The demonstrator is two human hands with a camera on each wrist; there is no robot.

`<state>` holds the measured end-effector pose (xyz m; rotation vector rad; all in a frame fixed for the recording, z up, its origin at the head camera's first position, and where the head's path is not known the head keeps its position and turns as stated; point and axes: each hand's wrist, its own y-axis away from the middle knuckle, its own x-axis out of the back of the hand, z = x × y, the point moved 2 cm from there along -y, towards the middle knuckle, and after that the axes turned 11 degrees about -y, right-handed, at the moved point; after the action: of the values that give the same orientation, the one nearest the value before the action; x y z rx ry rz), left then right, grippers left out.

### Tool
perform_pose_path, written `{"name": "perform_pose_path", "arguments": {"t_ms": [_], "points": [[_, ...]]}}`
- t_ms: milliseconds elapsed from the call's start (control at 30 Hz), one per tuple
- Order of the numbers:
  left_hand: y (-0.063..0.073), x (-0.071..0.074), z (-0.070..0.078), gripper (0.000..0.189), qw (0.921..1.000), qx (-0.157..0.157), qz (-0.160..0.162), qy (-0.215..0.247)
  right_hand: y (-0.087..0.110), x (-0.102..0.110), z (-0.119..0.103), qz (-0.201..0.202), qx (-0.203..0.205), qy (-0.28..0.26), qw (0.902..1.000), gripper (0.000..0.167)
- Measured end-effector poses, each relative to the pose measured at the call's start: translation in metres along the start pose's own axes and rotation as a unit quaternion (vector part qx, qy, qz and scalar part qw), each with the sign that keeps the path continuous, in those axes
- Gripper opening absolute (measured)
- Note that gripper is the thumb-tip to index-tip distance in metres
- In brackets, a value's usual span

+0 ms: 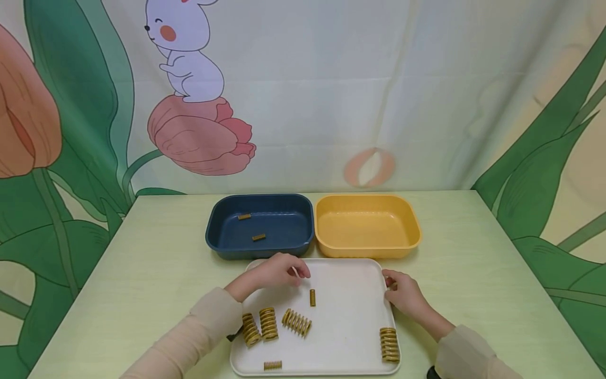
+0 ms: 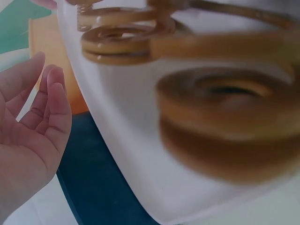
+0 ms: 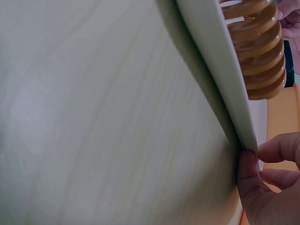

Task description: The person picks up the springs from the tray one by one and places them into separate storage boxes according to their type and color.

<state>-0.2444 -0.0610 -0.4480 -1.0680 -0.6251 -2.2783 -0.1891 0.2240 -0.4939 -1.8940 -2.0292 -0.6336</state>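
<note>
My left hand [image 1: 283, 269] hovers over the back left part of a white tray [image 1: 347, 316], its fingers loosely bent. In the left wrist view a gap shows between thumb and fingers, with nothing held. Nearest to it on the tray lies a small brass-coloured spring [image 1: 312, 298]. My right hand [image 1: 406, 293] pinches the tray's right rim between thumb and fingers, clearest in the right wrist view. A large coil spring [image 1: 390, 345] lies at the front right. Other large springs [image 1: 268, 323] lie on the left half, with another small spring [image 1: 272, 365] near the front edge.
Behind the tray, a dark blue bin [image 1: 222, 250] holds two small springs [image 1: 244, 216]. Right beside it stands a yellow bin [image 1: 368, 250]. A printed cloth [image 1: 307, 105] hangs behind the pale table [image 1: 142, 295].
</note>
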Motion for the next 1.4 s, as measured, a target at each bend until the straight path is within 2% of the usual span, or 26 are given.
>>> {"name": "perform_pose_path", "arguments": {"t_ms": [433,1067,1200,1400], "points": [[-0.004,-0.007,0.004,0.017,0.9999,0.003,-0.007,-0.011,-0.001,0.0,0.002,-0.001,-0.002,0.004,1.0,0.05],[-0.012,-0.023,0.008,0.019,0.9946,-0.005,-0.024,-0.101,-0.001,0.0,0.002,-0.001,0.005,0.005,1.0,0.05],[-0.011,-0.025,0.009,0.02,0.9925,-0.008,-0.02,-0.12,-0.001,0.0,0.002,-0.001,0.007,0.005,1.0,0.05],[-0.009,-0.029,0.008,0.021,0.9925,-0.004,-0.01,-0.122,-0.001,0.0,0.002,0.0,0.004,0.002,1.0,0.05]]}}
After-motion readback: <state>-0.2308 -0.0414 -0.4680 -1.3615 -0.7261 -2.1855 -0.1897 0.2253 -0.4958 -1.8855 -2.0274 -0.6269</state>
